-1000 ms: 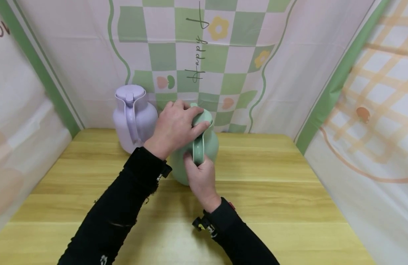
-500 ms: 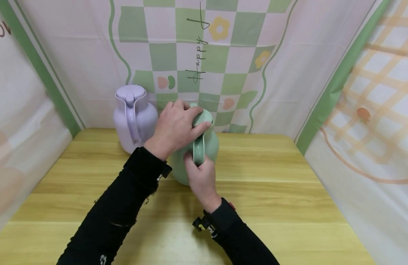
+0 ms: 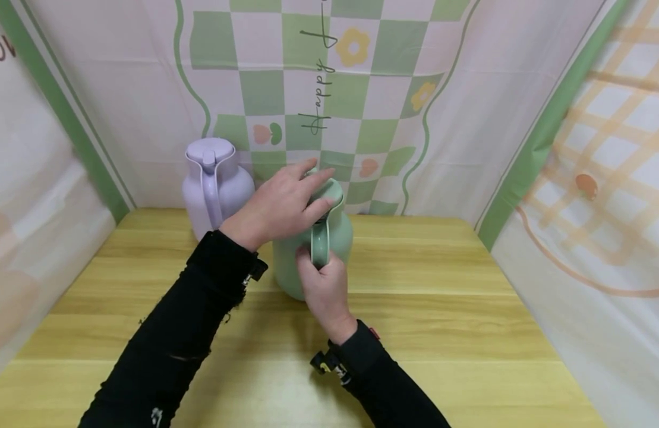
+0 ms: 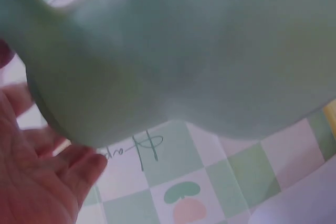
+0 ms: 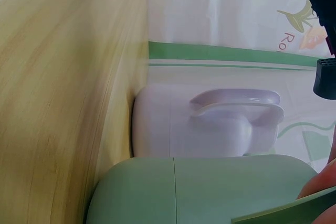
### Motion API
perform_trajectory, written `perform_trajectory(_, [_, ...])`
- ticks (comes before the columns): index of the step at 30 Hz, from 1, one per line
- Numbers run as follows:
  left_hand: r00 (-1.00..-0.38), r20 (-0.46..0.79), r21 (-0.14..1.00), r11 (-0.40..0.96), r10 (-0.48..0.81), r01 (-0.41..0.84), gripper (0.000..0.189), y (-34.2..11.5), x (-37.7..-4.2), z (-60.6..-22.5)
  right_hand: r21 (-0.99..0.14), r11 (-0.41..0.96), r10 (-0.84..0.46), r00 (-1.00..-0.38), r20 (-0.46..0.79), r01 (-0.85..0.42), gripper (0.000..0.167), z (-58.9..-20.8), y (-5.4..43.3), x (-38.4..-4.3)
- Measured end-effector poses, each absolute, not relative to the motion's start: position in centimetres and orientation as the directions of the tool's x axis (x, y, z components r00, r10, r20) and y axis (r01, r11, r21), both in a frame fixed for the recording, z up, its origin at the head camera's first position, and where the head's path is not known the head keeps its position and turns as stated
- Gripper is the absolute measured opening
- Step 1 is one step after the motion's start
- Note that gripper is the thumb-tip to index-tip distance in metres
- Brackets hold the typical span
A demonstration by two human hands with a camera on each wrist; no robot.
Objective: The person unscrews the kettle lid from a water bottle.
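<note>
A mint-green thermos jug point(image 3: 293, 274) stands upright on the wooden table, its handle facing the person. The right hand point(image 3: 328, 291) grips that handle point(image 3: 320, 242) low down, thumb along its left side. Over the jug's top, the left hand point(image 3: 278, 205) reaches in from the left with fingers spread and fairly straight, partly covering the round lid point(image 3: 333, 190). In the left wrist view, the left fingers point(image 4: 79, 171) lie right at the edge of the jug's top point(image 4: 84, 103). The right wrist view has the jug's lower body point(image 5: 152, 190) near the bottom.
A lavender thermos jug point(image 3: 233, 184) of the same shape stands just behind and left of the green one, its handle also toward the person. The wooden table point(image 3: 441, 333) meets printed cloth walls point(image 3: 431, 160) at the back and sides.
The left hand has shifted slightly left and its fingers have straightened, loosening from the lid. The right hand and green jug stay where they were.
</note>
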State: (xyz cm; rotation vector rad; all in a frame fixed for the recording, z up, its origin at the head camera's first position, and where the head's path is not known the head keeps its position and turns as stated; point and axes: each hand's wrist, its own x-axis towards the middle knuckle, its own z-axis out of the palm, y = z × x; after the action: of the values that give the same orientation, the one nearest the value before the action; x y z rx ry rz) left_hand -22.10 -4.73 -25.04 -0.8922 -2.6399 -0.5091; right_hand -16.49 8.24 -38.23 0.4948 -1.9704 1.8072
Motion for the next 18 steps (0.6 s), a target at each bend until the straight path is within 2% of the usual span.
perform_trajectory(3, [-0.757,0.348,0.245,0.725,0.554,0.643,0.053,-4.99,-22.30,-24.69,-0.848,0.097,0.025,-0.850,0.526,-0.521,0.049,-38.31,8.21,-16.53])
perform_trajectory(10, [-0.754,0.289,0.201,0.733,0.589,0.650,0.052,-5.03,-22.51,-24.25,-0.849,0.081,0.020,-0.850,0.526,-0.523,0.049,-38.32,8.16,-16.51])
perform_trajectory(18, [-0.719,0.386,0.167,0.723,0.578,0.671,0.045,-5.11,-22.42,-24.65,-0.847,0.081,0.022,-0.849,0.528,-0.525,0.049,-38.31,8.18,-16.52])
